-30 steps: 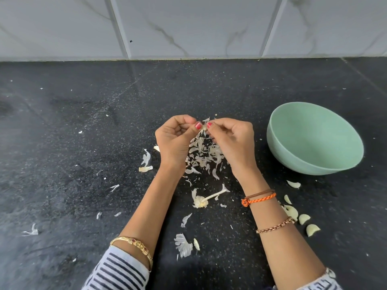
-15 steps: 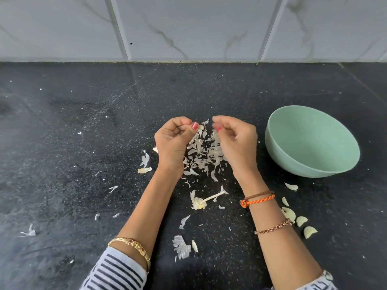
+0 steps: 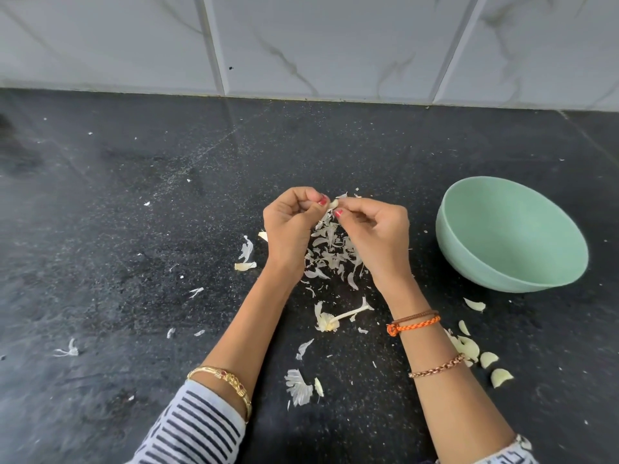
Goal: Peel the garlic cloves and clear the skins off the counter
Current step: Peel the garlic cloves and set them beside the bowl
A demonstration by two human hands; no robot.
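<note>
Mid-peel, frame centre: left hand (image 3: 288, 226) and right hand (image 3: 375, 229) both pinching same garlic clove (image 3: 333, 204) at fingertips, above skin pile (image 3: 331, 256) on desk (image 3: 134, 229). Tip imo: left holds clove firm, right nail catches loose skin edge, pulls away in strips so bits drop onto pile, not scatter. Peeled cloves (image 3: 485, 363) lower right, just beside right forearm, so watch elbow. Green bowl (image 3: 512, 236) right, near right hand. Plenty open desk left and toward tiled wall (image 3: 301, 45) at top.
</note>
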